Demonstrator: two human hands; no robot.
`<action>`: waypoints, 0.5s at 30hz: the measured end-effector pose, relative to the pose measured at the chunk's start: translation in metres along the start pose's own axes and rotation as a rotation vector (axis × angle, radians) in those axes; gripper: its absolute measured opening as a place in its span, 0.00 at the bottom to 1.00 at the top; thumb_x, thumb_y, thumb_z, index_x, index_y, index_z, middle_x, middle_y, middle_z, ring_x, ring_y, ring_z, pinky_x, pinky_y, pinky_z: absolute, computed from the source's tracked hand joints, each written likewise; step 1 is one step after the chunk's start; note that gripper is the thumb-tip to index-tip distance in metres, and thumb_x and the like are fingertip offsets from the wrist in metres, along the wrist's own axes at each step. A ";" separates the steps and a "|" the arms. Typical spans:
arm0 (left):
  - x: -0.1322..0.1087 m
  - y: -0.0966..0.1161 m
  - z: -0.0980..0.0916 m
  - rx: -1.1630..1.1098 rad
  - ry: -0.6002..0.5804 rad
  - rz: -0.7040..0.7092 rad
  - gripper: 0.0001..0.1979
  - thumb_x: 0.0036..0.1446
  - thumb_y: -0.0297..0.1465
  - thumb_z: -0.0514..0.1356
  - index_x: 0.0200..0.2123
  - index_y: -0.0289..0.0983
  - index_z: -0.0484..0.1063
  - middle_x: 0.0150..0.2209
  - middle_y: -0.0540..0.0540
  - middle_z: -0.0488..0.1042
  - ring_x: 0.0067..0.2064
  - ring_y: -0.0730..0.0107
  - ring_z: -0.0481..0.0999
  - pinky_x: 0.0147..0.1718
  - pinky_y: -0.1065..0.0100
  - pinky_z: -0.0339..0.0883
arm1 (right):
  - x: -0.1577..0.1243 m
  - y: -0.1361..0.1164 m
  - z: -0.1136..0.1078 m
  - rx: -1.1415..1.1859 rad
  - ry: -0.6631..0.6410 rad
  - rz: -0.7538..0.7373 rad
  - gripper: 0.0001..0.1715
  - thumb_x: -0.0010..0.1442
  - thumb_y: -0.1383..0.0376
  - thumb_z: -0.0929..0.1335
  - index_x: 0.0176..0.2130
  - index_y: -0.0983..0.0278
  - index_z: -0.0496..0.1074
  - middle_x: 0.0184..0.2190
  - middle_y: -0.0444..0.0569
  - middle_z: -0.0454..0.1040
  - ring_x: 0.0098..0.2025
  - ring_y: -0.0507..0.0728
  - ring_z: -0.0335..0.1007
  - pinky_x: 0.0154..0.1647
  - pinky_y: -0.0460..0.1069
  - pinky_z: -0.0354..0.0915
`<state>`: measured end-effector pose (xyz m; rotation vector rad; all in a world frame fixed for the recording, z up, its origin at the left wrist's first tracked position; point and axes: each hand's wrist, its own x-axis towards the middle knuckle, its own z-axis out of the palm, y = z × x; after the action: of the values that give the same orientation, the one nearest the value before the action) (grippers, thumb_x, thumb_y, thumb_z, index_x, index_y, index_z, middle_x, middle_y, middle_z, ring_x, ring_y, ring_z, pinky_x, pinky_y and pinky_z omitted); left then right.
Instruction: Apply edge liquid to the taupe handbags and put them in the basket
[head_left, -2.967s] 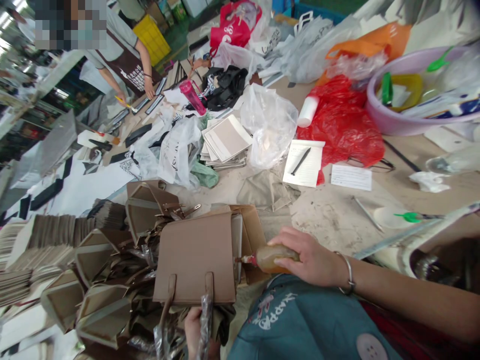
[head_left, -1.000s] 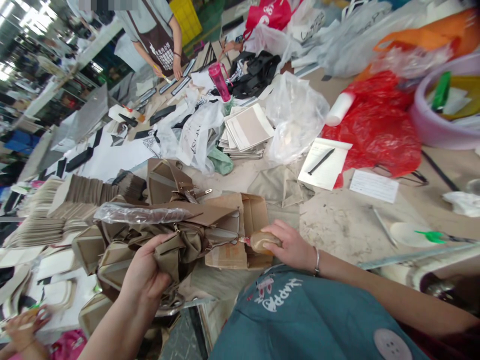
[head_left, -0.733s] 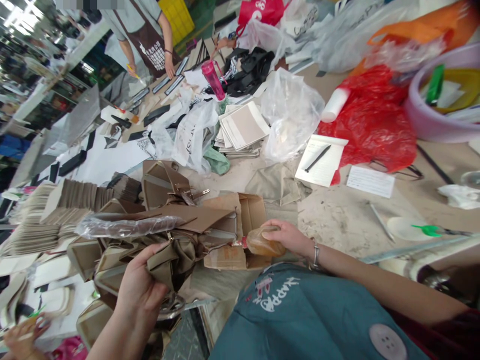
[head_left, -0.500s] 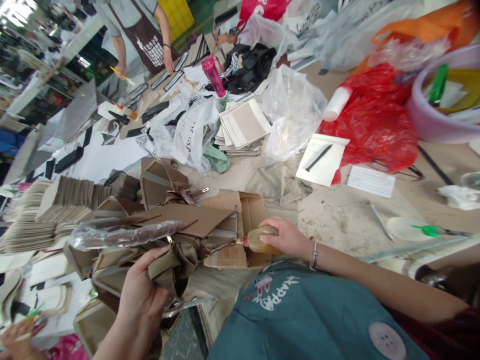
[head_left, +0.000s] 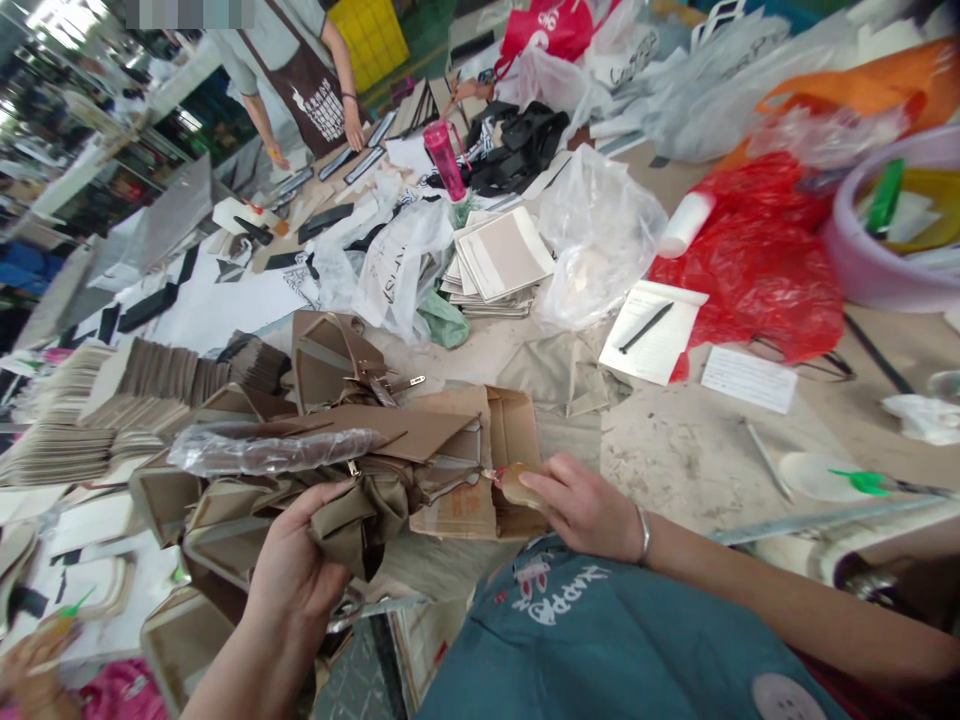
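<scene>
In the head view, the left hand [head_left: 296, 575] is closed around the crumpled olive fabric lining [head_left: 356, 510] of a taupe handbag [head_left: 397, 435] and lifts it above the near left part of the counter [head_left: 675, 440]. The right hand [head_left: 585, 505] grips a small amber glue bottle [head_left: 519, 485]. Its red nozzle touches, or almost touches, the right edge of the handbag, just in front of an open cardboard box [head_left: 510, 430].

I judge that glue could smear on the smooth outer panel if the right hand squeezes too hard or the nozzle slips. The lining is soft and could slide out of the left hand, so the handbag could drop onto the pile of similar bags [head_left: 187, 500] below it.

The handbag panel looks like stiff, matte leather-like sheet with straight cut edges. Its handle [head_left: 270, 450] is wrapped in shiny clear film. The bottle is rounded, translucent and looks soft.

Farther away lie a stack of flat square taupe panels [head_left: 504, 258], a wrinkled clear plastic bag [head_left: 600, 235], a white notepad [head_left: 656, 335] with a dark pen on it, and a glossy red plastic bag [head_left: 750, 260]. At the far left a co-worker [head_left: 300, 70] in a brown apron stands at the counter.
</scene>
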<state>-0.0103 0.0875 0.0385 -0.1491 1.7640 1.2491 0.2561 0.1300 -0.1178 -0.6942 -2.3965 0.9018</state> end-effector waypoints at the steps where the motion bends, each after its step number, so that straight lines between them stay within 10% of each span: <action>1: 0.000 0.000 0.001 -0.004 0.002 -0.002 0.12 0.51 0.20 0.51 0.21 0.29 0.73 0.19 0.42 0.74 0.21 0.67 0.75 0.21 0.69 0.73 | -0.002 0.000 0.000 0.002 -0.004 0.009 0.19 0.61 0.71 0.60 0.51 0.64 0.65 0.34 0.52 0.63 0.37 0.59 0.61 0.36 0.52 0.65; 15: 0.004 0.001 0.008 -0.039 -0.052 -0.034 0.08 0.49 0.21 0.54 0.23 0.29 0.72 0.16 0.46 0.70 0.16 0.72 0.70 0.17 0.71 0.70 | -0.001 0.004 -0.002 0.016 -0.002 0.012 0.21 0.60 0.71 0.62 0.53 0.64 0.61 0.37 0.53 0.63 0.37 0.59 0.61 0.36 0.54 0.67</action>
<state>-0.0076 0.0959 0.0357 -0.1666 1.6865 1.2528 0.2590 0.1333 -0.1192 -0.7030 -2.3871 0.9261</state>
